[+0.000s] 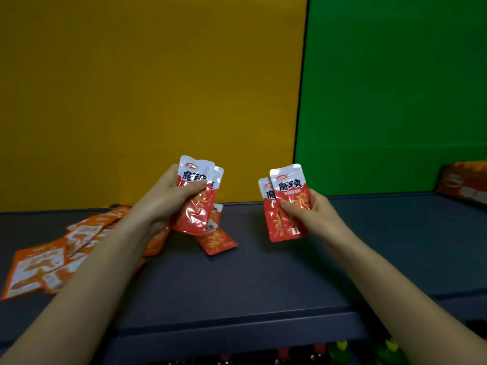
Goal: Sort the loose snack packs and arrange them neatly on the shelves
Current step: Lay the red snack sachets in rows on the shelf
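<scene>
My left hand (168, 196) grips two overlapping red-and-white snack packs (196, 206) upright above the dark grey shelf (237, 280), thumb across their fronts. My right hand (313, 214) holds two more red-and-white snack packs (287, 185) of the same kind, fanned slightly, thumb on the front one. Both hands hover over the middle of the shelf. One red pack (217, 242) lies flat on the shelf below my left hand, partly under another pack.
A loose heap of orange-and-white snack packs (52, 259) lies on the shelf at the left, partly hidden by my left forearm. Orange packs (463, 185) are stacked at the far right. Yellow and green back panels stand behind. Bottle tops (340, 349) show on the level below.
</scene>
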